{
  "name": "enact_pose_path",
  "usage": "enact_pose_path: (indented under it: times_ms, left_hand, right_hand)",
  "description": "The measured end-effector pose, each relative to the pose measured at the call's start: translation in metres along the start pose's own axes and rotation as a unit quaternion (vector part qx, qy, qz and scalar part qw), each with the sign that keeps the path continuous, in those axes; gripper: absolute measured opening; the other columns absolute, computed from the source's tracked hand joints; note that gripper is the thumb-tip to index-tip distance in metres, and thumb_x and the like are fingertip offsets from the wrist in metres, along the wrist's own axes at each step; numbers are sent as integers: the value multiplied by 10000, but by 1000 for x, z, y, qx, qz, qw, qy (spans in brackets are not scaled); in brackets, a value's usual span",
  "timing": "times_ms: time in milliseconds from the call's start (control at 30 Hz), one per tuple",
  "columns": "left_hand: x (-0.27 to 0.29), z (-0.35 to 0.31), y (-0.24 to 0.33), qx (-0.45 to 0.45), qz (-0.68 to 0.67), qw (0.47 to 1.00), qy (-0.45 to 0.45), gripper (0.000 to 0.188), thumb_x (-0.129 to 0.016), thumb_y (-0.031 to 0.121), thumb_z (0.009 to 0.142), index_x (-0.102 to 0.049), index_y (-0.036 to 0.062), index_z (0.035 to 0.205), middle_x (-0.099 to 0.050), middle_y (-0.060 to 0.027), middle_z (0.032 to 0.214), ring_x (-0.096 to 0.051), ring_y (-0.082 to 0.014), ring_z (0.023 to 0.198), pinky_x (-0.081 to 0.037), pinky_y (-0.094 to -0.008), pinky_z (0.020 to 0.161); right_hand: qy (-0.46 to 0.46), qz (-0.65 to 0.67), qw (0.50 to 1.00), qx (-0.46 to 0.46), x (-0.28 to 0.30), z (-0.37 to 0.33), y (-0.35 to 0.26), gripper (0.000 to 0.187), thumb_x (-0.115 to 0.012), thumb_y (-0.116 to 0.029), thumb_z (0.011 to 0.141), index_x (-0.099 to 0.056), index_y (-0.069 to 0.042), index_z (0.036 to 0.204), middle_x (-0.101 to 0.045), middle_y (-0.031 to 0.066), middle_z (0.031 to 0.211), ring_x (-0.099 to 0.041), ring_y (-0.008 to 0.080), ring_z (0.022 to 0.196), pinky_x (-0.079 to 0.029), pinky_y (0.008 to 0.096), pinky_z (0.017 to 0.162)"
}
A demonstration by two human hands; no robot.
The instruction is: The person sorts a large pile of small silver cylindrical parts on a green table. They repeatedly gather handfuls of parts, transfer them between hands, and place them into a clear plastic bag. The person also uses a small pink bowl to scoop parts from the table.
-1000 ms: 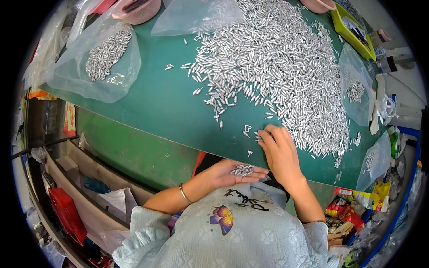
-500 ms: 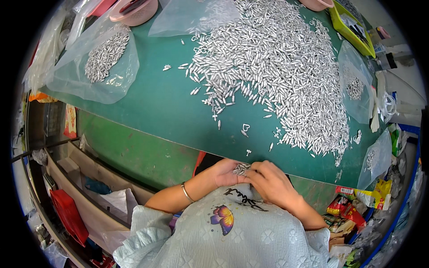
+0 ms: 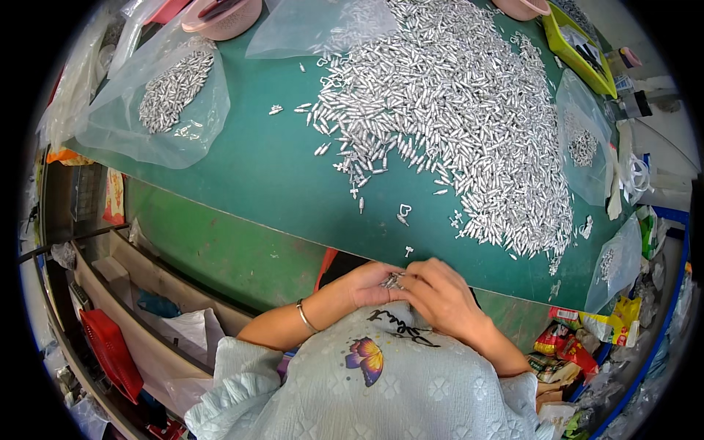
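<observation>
At the table's near edge, in front of my body, my left hand (image 3: 369, 286) is cupped, palm up, around several small silver metal parts (image 3: 394, 280). My right hand (image 3: 441, 297) reaches over from the right with its fingers bent, the tips at the parts in the left palm. What those fingertips pinch, if anything, is hidden. Beyond both hands spreads a large heap of pointed, bullet-shaped silver metal parts (image 3: 440, 95). A small T-shaped silver piece (image 3: 408, 251) lies just past my hands, and a heart-shaped metal loop (image 3: 405, 210) is farther off.
On the green table (image 3: 249, 169), a clear plastic bag (image 3: 209, 132) with similar parts lies left. Smaller bags (image 3: 623, 253) are along the right edge. Pink baskets (image 3: 231, 22) and a yellow-green tray (image 3: 561, 37) stand at the back. A red basket (image 3: 110, 352) sits low at left.
My right hand has risen slightly over the left palm, its fingers shifting across the parts. Less of the metal parts shows now. My left hand has stayed nearly in place.
</observation>
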State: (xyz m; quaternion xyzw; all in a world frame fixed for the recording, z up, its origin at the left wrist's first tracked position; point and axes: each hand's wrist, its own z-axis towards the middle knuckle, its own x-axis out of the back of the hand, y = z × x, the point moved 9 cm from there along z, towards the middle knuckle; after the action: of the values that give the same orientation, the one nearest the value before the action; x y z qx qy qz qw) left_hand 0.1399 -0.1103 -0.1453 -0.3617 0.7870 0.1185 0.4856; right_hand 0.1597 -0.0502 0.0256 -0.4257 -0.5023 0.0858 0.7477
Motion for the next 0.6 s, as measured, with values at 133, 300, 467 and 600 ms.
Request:
enact_pose_path:
  times_ms: [133,300,467,600]
  left_hand:
    - [8,-4,-2,11,11,1000,18,231,-546,105,932,-545,-13,1131,-630,-139,1098,-641,-227,998,-559,-378,832]
    - [-2,-7,-7,17,-37,999,-30,198,-562,113,929,-567,-15,1078,-616,-117,957,-584,-167,780,-492,-268,639]
    - [-8,-22,4,9,-57,997,-44,203,-562,119,927,-578,-17,1077,-616,-120,947,-580,-166,753,-488,-254,641]
    - [2,-28,7,20,-57,996,-59,214,-539,114,934,-577,-33,1084,-633,-159,1015,-630,-206,839,-537,-300,731]
  right_hand:
    - [130,-89,986,-59,17,25,16,208,-694,-55,761,-601,-3,940,-551,122,972,-542,300,866,-446,384,728]
    - [136,-174,970,-103,8,48,31,193,-690,-33,774,-550,-9,905,-532,124,891,-523,312,831,-415,391,719]
    - [127,-196,968,-89,7,52,31,158,-675,-49,780,-544,-25,864,-509,102,847,-505,290,807,-401,389,693]
    - [82,-148,984,-62,3,56,24,152,-675,-27,779,-560,-26,879,-537,106,859,-519,303,803,-403,393,697]
